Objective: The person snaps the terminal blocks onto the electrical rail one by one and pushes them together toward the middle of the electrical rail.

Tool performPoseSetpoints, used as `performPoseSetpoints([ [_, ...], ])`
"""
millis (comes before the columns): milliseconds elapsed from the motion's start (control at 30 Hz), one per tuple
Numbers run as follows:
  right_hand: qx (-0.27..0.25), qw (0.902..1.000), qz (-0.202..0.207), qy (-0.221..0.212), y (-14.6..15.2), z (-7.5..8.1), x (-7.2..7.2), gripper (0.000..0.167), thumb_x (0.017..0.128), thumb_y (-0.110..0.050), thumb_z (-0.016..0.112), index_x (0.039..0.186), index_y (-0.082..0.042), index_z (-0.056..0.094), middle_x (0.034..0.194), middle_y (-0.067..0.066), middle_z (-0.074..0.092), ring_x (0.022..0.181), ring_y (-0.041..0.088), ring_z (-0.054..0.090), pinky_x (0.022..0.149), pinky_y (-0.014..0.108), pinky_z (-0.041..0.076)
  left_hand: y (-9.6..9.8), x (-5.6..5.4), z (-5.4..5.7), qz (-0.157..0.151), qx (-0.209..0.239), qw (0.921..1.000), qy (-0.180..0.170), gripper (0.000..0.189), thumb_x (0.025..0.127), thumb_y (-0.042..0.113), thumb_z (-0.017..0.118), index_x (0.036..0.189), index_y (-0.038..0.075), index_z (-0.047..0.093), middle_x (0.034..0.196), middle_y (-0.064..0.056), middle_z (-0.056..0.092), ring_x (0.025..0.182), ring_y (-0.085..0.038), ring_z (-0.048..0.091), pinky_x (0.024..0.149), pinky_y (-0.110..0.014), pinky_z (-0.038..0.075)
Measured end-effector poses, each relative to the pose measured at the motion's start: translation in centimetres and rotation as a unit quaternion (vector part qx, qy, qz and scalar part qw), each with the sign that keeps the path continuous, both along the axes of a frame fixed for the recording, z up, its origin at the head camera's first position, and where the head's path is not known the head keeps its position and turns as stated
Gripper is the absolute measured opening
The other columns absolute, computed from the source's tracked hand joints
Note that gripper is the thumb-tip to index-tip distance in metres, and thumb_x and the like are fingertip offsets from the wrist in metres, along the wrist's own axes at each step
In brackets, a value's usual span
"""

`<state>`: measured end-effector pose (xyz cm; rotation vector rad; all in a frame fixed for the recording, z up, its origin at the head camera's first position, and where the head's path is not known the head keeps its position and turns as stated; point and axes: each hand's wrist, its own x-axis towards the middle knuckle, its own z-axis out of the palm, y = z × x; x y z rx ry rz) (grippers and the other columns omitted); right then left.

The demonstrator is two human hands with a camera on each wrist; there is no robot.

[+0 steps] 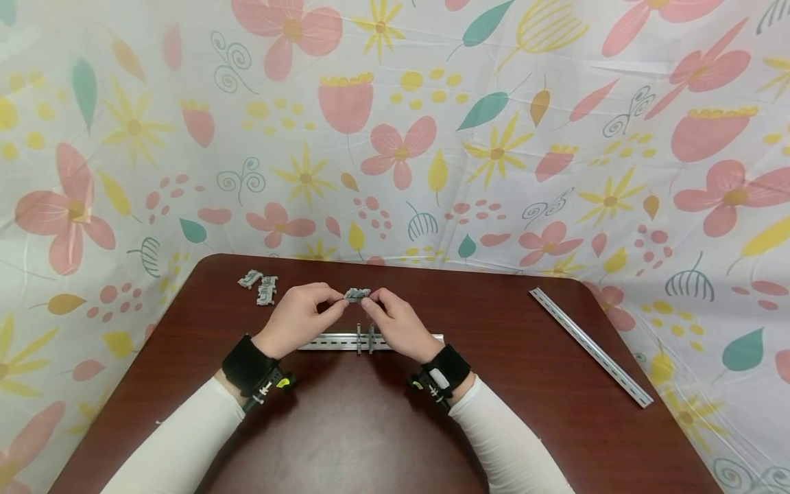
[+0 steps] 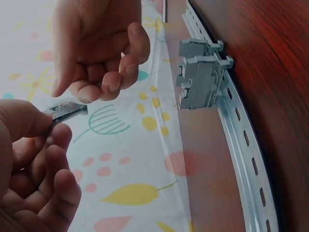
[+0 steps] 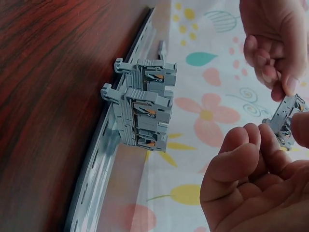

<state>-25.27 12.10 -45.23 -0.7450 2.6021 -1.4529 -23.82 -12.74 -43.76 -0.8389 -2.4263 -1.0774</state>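
Note:
A small grey terminal block (image 1: 356, 295) is held up between both hands above the table. My left hand (image 1: 302, 314) pinches its left end between thumb and index finger; the other fingers curl loosely in the left wrist view. At the opposite end, my right hand (image 1: 398, 322) has thumb and index finger on the block (image 3: 289, 116). Below the hands lies a slotted metal DIN rail (image 1: 333, 341), partly covered by the right hand. Two grey terminal blocks (image 2: 200, 82) stand upright on this rail, side by side with a small gap, orange parts showing in the right wrist view.
Two loose terminal blocks (image 1: 267, 290) lie at the table's back left. A second slotted metal rail (image 1: 589, 346) lies slanted on the right side. The dark red-brown table (image 1: 345, 439) meets a floral curtain (image 1: 395, 206) at the back.

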Motion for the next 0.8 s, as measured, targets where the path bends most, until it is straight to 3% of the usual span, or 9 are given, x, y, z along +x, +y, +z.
performPoseSetpoints([
  [200,-0.034,0.9985,0.001,-0.043,-0.2,-0.1,0.1,0.050,0.120,-0.049,0.045,0.118,-0.007,0.070,0.109,0.022,0.072,0.097,0.044,0.069,0.079,0.035,0.054,0.5,0.0,-0.1,0.015,-0.050,0.9938,0.098,0.005,0.101,0.012,0.084,0.104,0.009,0.086,0.091,0.003,0.075,0.076,-0.013,0.064,0.067,-0.032,0.054],
  [367,-0.113,0.9882,0.032,-0.099,-0.4,0.1,0.2,0.060,0.121,-0.049,0.041,0.121,0.005,0.067,0.102,0.025,0.068,0.088,0.053,0.060,0.064,0.032,0.048,0.7,-0.1,-0.2,0.014,-0.084,0.9836,0.159,0.006,0.097,0.009,0.086,0.103,0.007,0.085,0.090,0.000,0.075,0.081,-0.016,0.068,0.070,-0.033,0.059],
  [800,-0.180,0.9716,0.038,-0.149,-0.5,0.3,0.5,0.056,0.120,-0.049,0.045,0.119,0.005,0.062,0.099,0.022,0.063,0.072,0.021,0.055,0.059,0.030,0.041,1.3,0.2,-0.6,0.010,-0.076,0.9743,0.212,0.012,0.092,0.007,0.091,0.101,0.006,0.084,0.090,-0.002,0.077,0.083,-0.018,0.069,0.070,-0.034,0.059],
])
